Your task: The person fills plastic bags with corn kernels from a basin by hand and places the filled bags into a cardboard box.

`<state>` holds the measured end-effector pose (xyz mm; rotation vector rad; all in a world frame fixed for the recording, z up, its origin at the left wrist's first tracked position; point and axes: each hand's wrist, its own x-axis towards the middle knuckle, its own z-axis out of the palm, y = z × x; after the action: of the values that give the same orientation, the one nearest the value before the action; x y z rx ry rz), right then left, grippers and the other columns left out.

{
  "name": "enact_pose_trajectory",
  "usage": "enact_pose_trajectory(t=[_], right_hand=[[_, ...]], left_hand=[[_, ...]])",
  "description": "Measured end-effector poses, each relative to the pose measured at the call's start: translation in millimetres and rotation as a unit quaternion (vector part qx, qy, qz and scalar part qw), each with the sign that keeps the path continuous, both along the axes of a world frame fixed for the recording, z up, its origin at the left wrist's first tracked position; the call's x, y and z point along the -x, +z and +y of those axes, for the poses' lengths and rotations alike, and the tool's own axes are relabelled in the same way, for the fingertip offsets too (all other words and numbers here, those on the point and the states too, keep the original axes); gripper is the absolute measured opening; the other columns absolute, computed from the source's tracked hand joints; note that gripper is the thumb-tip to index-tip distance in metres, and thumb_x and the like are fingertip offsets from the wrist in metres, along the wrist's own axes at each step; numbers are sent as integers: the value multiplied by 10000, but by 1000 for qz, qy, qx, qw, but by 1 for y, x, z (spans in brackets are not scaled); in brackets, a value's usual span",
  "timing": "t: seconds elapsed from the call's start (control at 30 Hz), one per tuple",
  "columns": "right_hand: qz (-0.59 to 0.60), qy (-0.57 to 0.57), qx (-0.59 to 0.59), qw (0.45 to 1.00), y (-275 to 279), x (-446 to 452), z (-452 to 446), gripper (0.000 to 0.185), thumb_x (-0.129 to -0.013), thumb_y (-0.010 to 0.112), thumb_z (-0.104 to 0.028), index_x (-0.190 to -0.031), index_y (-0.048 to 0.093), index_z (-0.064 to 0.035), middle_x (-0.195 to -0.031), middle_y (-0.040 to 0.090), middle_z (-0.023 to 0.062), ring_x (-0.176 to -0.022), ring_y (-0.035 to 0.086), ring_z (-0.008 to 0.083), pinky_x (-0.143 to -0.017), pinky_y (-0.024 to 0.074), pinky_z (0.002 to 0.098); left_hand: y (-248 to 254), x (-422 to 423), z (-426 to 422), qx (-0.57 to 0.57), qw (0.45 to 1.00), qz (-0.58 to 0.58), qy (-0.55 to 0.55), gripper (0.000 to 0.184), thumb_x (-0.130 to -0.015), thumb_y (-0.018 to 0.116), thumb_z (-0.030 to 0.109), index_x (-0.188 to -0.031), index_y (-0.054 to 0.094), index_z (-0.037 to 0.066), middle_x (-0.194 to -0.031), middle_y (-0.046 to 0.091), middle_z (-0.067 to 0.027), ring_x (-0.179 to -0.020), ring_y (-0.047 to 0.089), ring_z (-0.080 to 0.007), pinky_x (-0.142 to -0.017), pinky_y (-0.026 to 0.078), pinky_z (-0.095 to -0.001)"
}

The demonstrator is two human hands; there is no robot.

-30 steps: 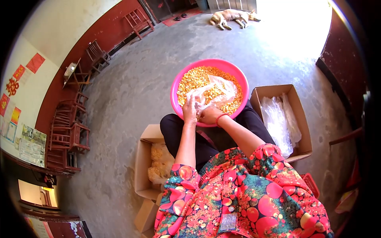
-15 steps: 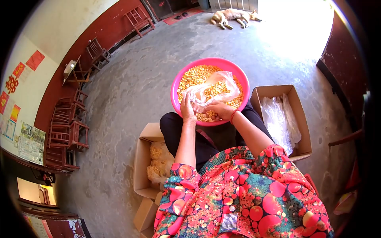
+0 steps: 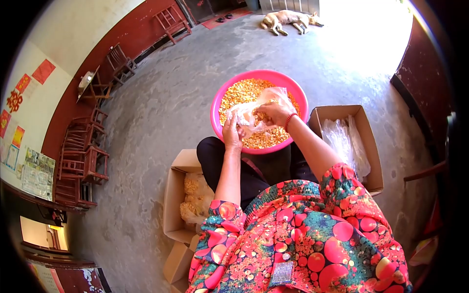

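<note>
A pink basin (image 3: 215,117) full of yellow-orange kernels (image 3: 241,93) stands in front of my lap. Over the kernels lies a clear plastic bag (image 3: 249,110), its mouth spread. My left hand (image 3: 232,131) grips the bag's edge at the basin's near left side. At the bag's opening is my right hand (image 3: 277,114), with a red beaded bracelet on the wrist; its fingers are curled round some kernels, partly inside the bag.
Right of the basin, a cardboard box (image 3: 371,146) holds clear plastic bags (image 3: 342,139). At the lower left, another box (image 3: 172,202) holds filled bags (image 3: 195,195). A dog (image 3: 288,20) lies on the floor beyond. Wooden chairs (image 3: 80,166) line the left wall.
My right hand has gone from the basin's near edge, down among the kernels, up and forward to the bag's opening. My left hand has stayed on the bag with little movement.
</note>
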<state>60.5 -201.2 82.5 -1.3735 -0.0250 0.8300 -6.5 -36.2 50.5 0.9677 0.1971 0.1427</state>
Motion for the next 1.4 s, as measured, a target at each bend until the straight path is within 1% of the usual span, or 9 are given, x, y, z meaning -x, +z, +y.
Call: enact_pose_trajectory(t=[0.13, 0.27, 0.37, 0.47, 0.57, 0.73, 0.77, 0.87, 1.4], right_hand=[[-285, -25, 89, 954, -9, -28, -5, 279, -666, 674, -159, -924, 601, -83, -833, 594, 76, -726, 556, 242, -641, 452, 326], [-556, 20, 316, 769, -38, -59, -1, 345, -636, 662, -154, -971, 601, -94, -962, 593, 83, -954, 525, 265, -844, 395, 350], [-483, -12, 322, 814, 2, -24, -2, 230, -727, 585, -172, -938, 606, -80, -917, 602, 53, -926, 538, 216, -795, 433, 338], [-320, -129, 146, 927, 14, 0, -7, 220, -772, 501, -211, -812, 633, -41, -854, 610, 77, -756, 588, 189, -612, 480, 305], [-160, 110, 19, 981, 29, 26, -15, 203, -808, 503, -230, -827, 618, -64, -761, 585, 14, -623, 545, 81, -517, 450, 208], [-303, 250, 256, 883, -10, 39, -3, 200, -769, 538, -245, -814, 636, -77, -691, 612, 35, -592, 562, 117, -537, 455, 259], [-495, 251, 268, 788, -35, 31, -1, 166, -714, 562, -211, -791, 636, -84, -681, 610, 83, -619, 578, 179, -582, 453, 309], [-538, 253, 341, 729, -37, 48, 4, 184, -665, 556, -205, -776, 637, -82, -740, 616, 116, -722, 588, 270, -660, 447, 385], [-472, 221, 419, 744, -36, 58, 32, 323, -732, 505, -380, -815, 660, -109, -809, 624, 144, -762, 599, 302, -710, 454, 405]], left_hand=[[0, 3, -1, 6, 1000, 5, 6, 163, -840, 524, 216, -972, 539, 120, -632, 458, 30, -409, 329, -55, -368, 276, -205], [-8, 0, 2, 4, 1000, 4, 6, 143, -833, 532, 205, -945, 539, 116, -613, 432, 34, -416, 343, -60, -372, 284, -209], [-11, -1, 3, -2, 1000, 0, 1, 116, -834, 531, 200, -912, 543, 115, -608, 431, 30, -421, 347, -59, -370, 283, -210], [-7, -2, 2, 1, 1000, 4, 12, 93, -833, 531, 194, -869, 547, 110, -602, 428, 26, -415, 345, -63, -369, 282, -212], [-5, -1, 3, 15, 1000, 16, 16, 112, -839, 523, 205, -821, 541, 96, -587, 420, 23, -406, 342, -67, -367, 277, -213], [-10, -3, 5, 7, 1000, 1, -1, 241, -854, 494, 300, -732, 499, 92, -559, 398, 17, -399, 348, -73, -378, 291, -221], [-9, -3, 5, 6, 1000, 0, -3, 241, -854, 494, 300, -732, 499, 92, -559, 398, 17, -399, 348, -73, -378, 291, -221], [-7, -2, 4, 21, 1000, 1, -1, 267, -857, 486, 326, -724, 494, 93, -556, 395, 17, -398, 351, -78, -383, 300, -227], [-11, -1, -8, -162, 987, -11, 1, 301, -866, 501, 291, -690, 536, 50, -511, 412, 27, -356, 352, -46, -322, 274, -191]])
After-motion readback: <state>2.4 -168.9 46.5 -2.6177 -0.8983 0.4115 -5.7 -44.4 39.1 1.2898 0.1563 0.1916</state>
